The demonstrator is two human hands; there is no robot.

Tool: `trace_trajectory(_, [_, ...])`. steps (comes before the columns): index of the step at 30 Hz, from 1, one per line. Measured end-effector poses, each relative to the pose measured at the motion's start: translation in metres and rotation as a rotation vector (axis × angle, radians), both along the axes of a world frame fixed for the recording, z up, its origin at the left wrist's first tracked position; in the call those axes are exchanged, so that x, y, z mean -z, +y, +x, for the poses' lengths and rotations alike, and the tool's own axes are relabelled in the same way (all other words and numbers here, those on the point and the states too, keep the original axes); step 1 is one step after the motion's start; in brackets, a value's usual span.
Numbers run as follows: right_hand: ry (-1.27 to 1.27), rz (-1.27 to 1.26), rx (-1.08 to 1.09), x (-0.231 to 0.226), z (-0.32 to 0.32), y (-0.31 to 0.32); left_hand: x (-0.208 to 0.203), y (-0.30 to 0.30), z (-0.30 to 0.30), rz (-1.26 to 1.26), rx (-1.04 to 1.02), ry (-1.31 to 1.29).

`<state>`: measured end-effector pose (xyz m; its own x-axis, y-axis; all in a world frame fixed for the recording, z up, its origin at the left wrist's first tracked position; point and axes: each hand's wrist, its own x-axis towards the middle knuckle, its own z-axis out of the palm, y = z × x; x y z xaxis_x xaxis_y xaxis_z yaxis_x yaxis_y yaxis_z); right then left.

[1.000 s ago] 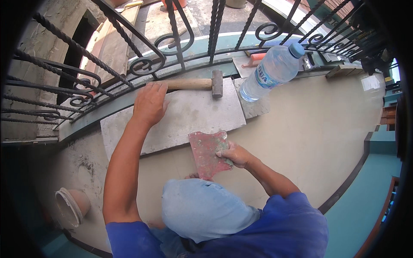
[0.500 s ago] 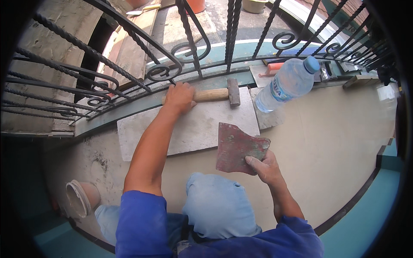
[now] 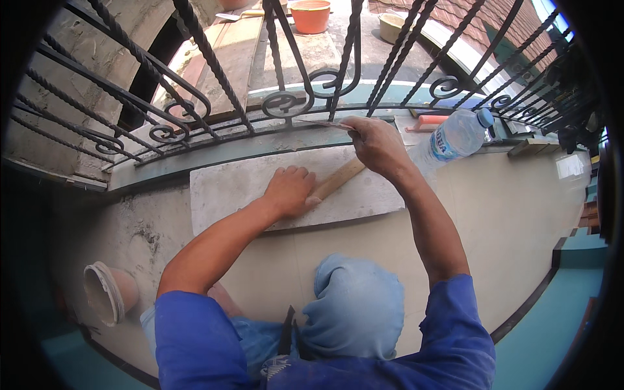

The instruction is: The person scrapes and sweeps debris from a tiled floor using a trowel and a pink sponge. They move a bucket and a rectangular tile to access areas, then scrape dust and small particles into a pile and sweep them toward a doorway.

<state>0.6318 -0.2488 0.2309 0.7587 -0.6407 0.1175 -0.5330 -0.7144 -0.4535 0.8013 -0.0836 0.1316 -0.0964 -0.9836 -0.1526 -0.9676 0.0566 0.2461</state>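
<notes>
My left hand rests on a pale grey slab, fingers curled. Its thumb side closes on the near end of a hammer's wooden handle, which slants across the slab; my right hand and forearm hide the hammer's head. Farther out, my right hand is closed on a thin, worn reddish plate. The plate now shows nearly edge-on, pointing left at the foot of the black railing. Whether it touches the sill or the bars, I cannot tell.
A water bottle with a blue cap stands right of the slab, beside an orange-handled tool. Twisted iron railing bars run along the far side. A bucket lies tipped at left. Beyond the railing sits an orange tub.
My right hand has carried the plate forward and up to the railing, turning it edge-on. My left hand has drawn back toward me, and the hammer handle has swung from level to slanting.
</notes>
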Motion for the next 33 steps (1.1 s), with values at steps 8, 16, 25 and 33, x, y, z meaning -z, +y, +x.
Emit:
trace_trajectory(8, [0.388,0.089,-0.061,0.036,0.068,-0.026,-0.04,0.083,0.173,0.129,-0.094,-0.21])
trace_trajectory(16, [0.591,-0.036,-0.045,0.057,0.105,-0.034,0.018,0.113,0.239,0.117,-0.297,-0.014])
trace_trajectory(25, [0.576,-0.092,0.146,0.072,0.1,-0.031,0.052,0.122,0.257,-0.14,-0.278,0.243])
trace_trajectory(33, [0.611,-0.036,0.251,0.066,0.117,-0.011,0.032,0.16,0.24,0.01,-0.297,0.292])
